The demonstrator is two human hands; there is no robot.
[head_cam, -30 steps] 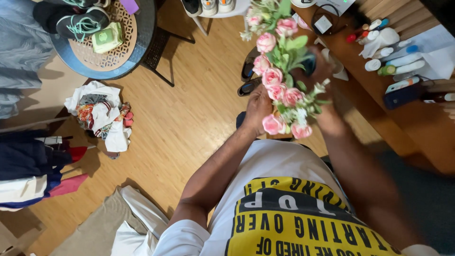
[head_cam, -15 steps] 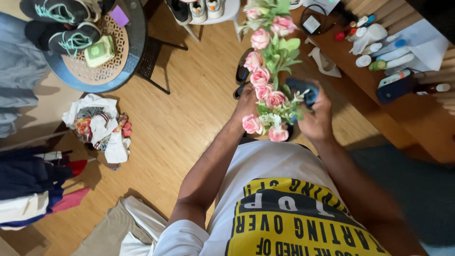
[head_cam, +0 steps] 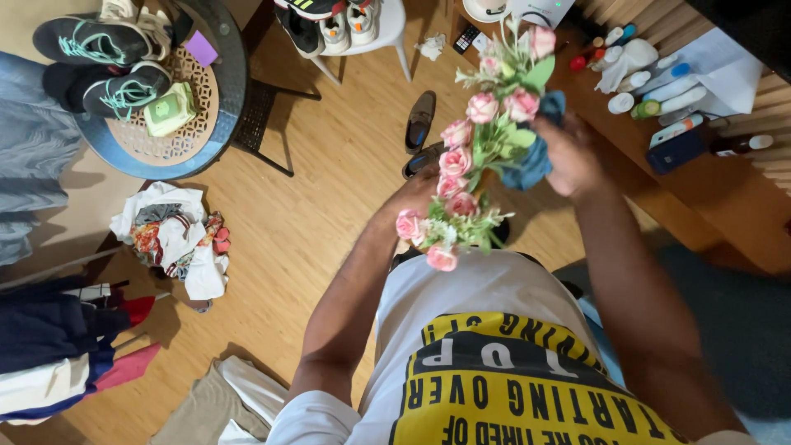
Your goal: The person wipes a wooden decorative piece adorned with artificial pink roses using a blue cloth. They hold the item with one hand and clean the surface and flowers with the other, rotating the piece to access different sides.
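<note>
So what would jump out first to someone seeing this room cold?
The bunch of pink roses held up in the middle, the left hand under it and the right hand pressing a blue cloth to its side. Then the sneakers on the round table, top left.

- A bunch of pink roses with green leaves and small white sprigs (head_cam: 478, 156) is held up in front of the person's chest. It slants from lower left to upper right, with its lowest blooms near the white shirt and its top blooms over the edge of the wooden counter.
- A crumpled blue cloth (head_cam: 531, 156) sits bunched against the right side of the bunch, touching the leaves about halfway up the stems.
</note>
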